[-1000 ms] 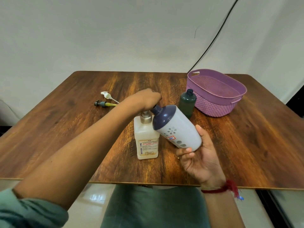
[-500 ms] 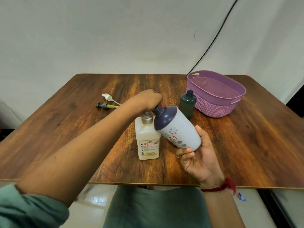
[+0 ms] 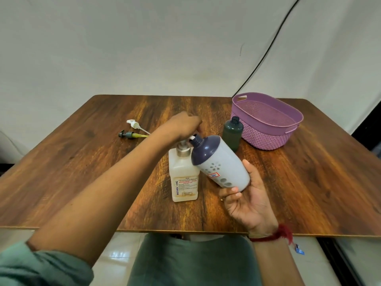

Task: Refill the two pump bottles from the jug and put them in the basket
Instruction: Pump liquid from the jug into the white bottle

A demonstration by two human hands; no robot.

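1. At mid-table, the right hand is gripping the tilted jug, fingers wrapped round its base.
2. The left hand is curling over the jug's spout; I cannot tell what its fingers clamp.
3. The beige bottle is standing beside the jug, and the green bottle near the basket.

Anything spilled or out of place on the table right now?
No spill visible. A white pump head and a dark pump head lie loose on the table, far left, detached. The jug sits tilted in the right hand beside the handrub bottle, as refilling would need.
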